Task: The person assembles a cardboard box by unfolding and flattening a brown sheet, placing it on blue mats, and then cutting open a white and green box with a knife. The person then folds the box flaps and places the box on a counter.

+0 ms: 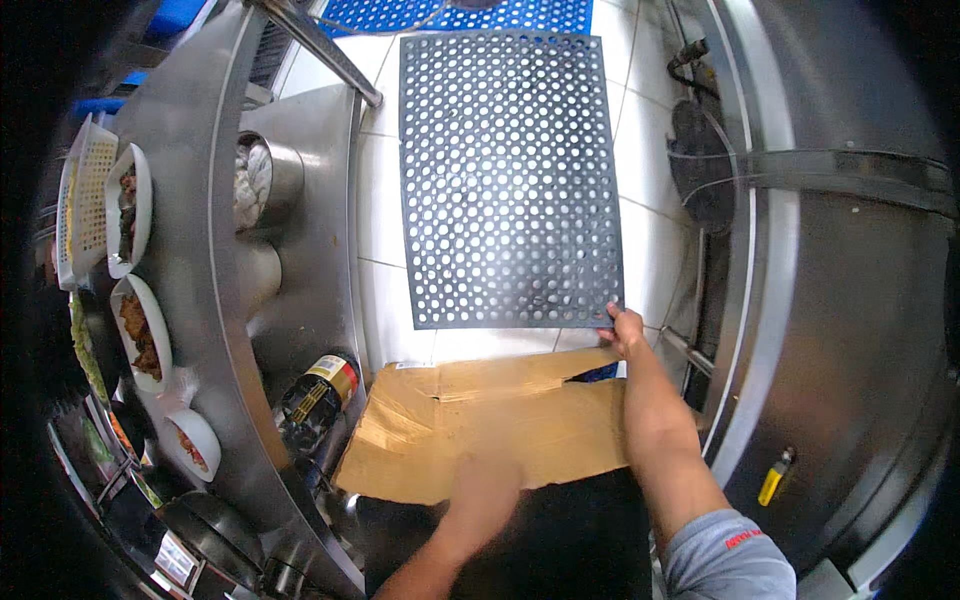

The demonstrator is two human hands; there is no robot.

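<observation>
1. A head-worn fisheye, the left of a side-by-side pair, looks steeply down from the wearer's height, upright and unmirrored.
2. It faces the tiled floor (380, 205), with both hands (626, 330) fairly close below and the perforated mat (510, 180) lying farther ahead.
3. Its wide sweep takes in the steel bench (187, 255) at left, edges curving toward the dark rim.

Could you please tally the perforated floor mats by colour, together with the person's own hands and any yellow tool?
Dark floor mat: 1
Blue floor mat: 1
Hands: 2 (left hand, blurred; right hand)
Yellow tool: 1
Total: 5
</observation>
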